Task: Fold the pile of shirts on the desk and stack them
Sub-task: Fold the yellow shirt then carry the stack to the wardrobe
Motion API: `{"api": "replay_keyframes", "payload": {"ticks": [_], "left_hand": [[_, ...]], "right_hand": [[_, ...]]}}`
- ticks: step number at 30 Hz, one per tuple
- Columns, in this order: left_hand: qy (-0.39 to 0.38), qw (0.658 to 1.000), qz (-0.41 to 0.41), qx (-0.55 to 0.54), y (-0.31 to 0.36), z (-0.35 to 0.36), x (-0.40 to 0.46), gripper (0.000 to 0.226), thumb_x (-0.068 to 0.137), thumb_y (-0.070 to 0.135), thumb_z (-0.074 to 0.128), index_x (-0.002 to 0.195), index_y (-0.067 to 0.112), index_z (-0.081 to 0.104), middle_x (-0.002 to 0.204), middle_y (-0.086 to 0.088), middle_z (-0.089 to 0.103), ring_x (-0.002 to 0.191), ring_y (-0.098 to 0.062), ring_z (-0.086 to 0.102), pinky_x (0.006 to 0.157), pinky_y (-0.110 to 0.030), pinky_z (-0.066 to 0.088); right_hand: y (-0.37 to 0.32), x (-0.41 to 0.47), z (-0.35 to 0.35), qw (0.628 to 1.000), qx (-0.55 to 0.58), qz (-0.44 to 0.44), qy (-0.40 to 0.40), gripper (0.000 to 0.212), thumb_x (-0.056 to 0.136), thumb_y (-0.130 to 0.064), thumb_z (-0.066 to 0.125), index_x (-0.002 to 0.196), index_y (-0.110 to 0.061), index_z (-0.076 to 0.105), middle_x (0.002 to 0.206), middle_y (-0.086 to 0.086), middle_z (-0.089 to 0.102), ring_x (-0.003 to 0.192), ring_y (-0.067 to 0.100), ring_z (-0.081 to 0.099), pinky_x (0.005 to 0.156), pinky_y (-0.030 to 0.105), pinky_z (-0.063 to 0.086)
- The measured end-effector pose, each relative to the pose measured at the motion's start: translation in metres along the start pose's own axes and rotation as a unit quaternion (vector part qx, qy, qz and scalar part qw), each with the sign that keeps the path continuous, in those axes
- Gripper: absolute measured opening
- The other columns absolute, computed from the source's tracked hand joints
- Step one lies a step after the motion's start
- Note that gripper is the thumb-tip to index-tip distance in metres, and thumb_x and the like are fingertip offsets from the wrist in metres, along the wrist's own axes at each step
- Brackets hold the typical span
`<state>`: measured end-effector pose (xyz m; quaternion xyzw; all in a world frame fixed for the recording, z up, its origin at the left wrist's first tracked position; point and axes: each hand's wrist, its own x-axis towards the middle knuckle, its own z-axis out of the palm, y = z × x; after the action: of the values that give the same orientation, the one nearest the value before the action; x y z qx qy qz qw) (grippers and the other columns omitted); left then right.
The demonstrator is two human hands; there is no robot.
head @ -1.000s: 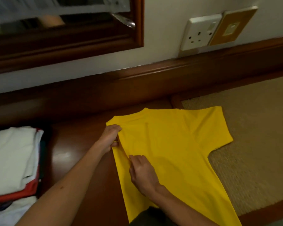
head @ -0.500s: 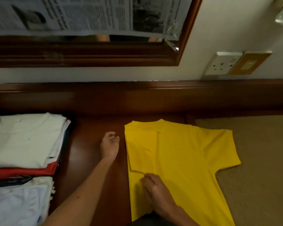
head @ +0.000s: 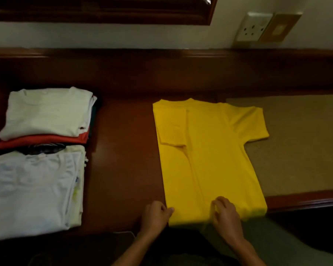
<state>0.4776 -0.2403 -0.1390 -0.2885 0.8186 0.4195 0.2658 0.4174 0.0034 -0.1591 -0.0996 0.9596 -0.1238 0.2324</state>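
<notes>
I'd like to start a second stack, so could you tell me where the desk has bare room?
A bare wood strip runs between the folded shirt stacks and the yellow T-shirt. The tan mat right of it lies bare. The left side is crowded.

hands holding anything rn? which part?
Both hold the yellow shirt at its near hem: left hand pinches the near left corner, right hand grips the hem near the middle.

One yellow shirt (head: pixel 213 156), two folded stacks (head: pixel 46 114), two hands (head: pixel 156 215).
</notes>
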Motion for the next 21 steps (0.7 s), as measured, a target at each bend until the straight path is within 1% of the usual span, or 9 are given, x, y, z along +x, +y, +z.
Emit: {"api": "replay_keyframes", "payload": {"ticks": [2, 4, 6, 8, 11, 13, 16, 19, 21], "left_hand": [[0.012, 0.996, 0.022, 0.090, 0.011, 0.013, -0.006, 0.038, 0.085, 0.056, 0.065, 0.077, 0.019, 0.057, 0.078, 0.000, 0.061, 0.075, -0.018, 0.060, 0.064, -0.033, 0.042], [0.011, 0.993, 0.000, 0.114, 0.016, 0.023, -0.006, 0.039, 0.086, 0.055, 0.063, 0.087, 0.018, 0.054, 0.090, -0.004, 0.059, 0.089, -0.025, 0.060, 0.067, -0.032, 0.041], [0.027, 0.998, -0.013, 0.053, 0.012, 0.031, -0.004, 0.034, 0.088, 0.048, 0.065, 0.078, 0.019, 0.050, 0.081, -0.001, 0.055, 0.084, -0.024, 0.059, 0.063, -0.031, 0.039], [0.043, 0.998, 0.001, -0.051, 0.004, 0.036, -0.007, 0.034, 0.091, 0.037, 0.065, 0.071, 0.018, 0.045, 0.071, 0.001, 0.049, 0.074, -0.020, 0.053, 0.062, -0.030, 0.034], [0.019, 0.981, 0.035, -0.192, -0.003, 0.035, -0.022, 0.027, 0.093, 0.025, 0.065, 0.079, 0.012, 0.044, 0.079, -0.008, 0.045, 0.073, -0.018, 0.045, 0.064, -0.030, 0.034], [0.028, 0.982, 0.024, -0.184, -0.005, 0.033, -0.029, 0.030, 0.087, 0.020, 0.072, 0.083, 0.013, 0.043, 0.080, -0.008, 0.047, 0.072, -0.017, 0.044, 0.061, -0.028, 0.035], [0.060, 0.985, -0.036, -0.158, -0.006, 0.033, -0.028, 0.037, 0.080, 0.016, 0.080, 0.088, 0.016, 0.043, 0.084, -0.007, 0.051, 0.073, -0.016, 0.047, 0.062, -0.029, 0.038], [0.087, 0.986, -0.050, -0.130, -0.004, 0.036, -0.023, 0.033, 0.082, 0.013, 0.078, 0.095, 0.015, 0.047, 0.093, -0.007, 0.057, 0.083, -0.019, 0.054, 0.071, -0.032, 0.045], [0.094, 0.985, -0.048, -0.134, -0.004, 0.037, -0.022, 0.035, 0.084, 0.010, 0.074, 0.105, 0.017, 0.046, 0.100, -0.006, 0.058, 0.092, -0.021, 0.057, 0.068, -0.028, 0.048]], "right_hand": [[0.005, -0.007, -0.002, 1.000, 0.002, -0.015, -0.021, 0.058, 0.075, -0.001, 0.069, 0.132, -0.005, 0.057, 0.145, 0.017, 0.045, 0.127, 0.039, 0.046, 0.103, 0.048, 0.042], [0.006, -0.011, -0.007, 0.998, 0.029, -0.026, -0.040, 0.068, 0.073, 0.004, 0.066, 0.139, -0.006, 0.049, 0.152, 0.016, 0.034, 0.136, 0.039, 0.036, 0.110, 0.045, 0.034], [0.004, -0.012, -0.012, 0.998, 0.033, -0.033, -0.052, 0.071, 0.076, 0.003, 0.063, 0.144, -0.009, 0.043, 0.157, 0.011, 0.026, 0.140, 0.035, 0.029, 0.114, 0.040, 0.028], [0.003, -0.014, -0.015, 0.997, 0.021, -0.040, -0.057, 0.071, 0.081, 0.001, 0.061, 0.147, -0.012, 0.038, 0.159, 0.008, 0.019, 0.142, 0.031, 0.026, 0.115, 0.034, 0.024], [0.007, -0.020, -0.016, 0.997, 0.008, -0.056, -0.057, 0.073, 0.083, -0.002, 0.060, 0.149, -0.015, 0.032, 0.161, 0.007, 0.012, 0.145, 0.030, 0.021, 0.115, 0.034, 0.026], [0.011, -0.024, -0.015, 0.996, 0.001, -0.068, -0.058, 0.076, 0.084, -0.004, 0.060, 0.151, -0.017, 0.027, 0.162, 0.005, 0.007, 0.146, 0.029, 0.018, 0.115, 0.034, 0.027], [0.014, -0.026, -0.017, 0.995, 0.006, -0.088, -0.054, 0.076, 0.085, -0.012, 0.062, 0.151, -0.018, 0.026, 0.162, 0.003, 0.007, 0.146, 0.027, 0.017, 0.115, 0.035, 0.029], [0.016, -0.024, -0.018, 0.994, -0.009, -0.097, -0.059, 0.077, 0.087, -0.020, 0.064, 0.152, -0.018, 0.023, 0.162, 0.002, 0.005, 0.147, 0.027, 0.015, 0.114, 0.039, 0.030], [0.018, -0.023, -0.016, 0.993, -0.021, -0.101, -0.058, 0.079, 0.088, -0.022, 0.065, 0.153, -0.018, 0.020, 0.163, 0.002, 0.002, 0.148, 0.027, 0.012, 0.115, 0.039, 0.029]]}}
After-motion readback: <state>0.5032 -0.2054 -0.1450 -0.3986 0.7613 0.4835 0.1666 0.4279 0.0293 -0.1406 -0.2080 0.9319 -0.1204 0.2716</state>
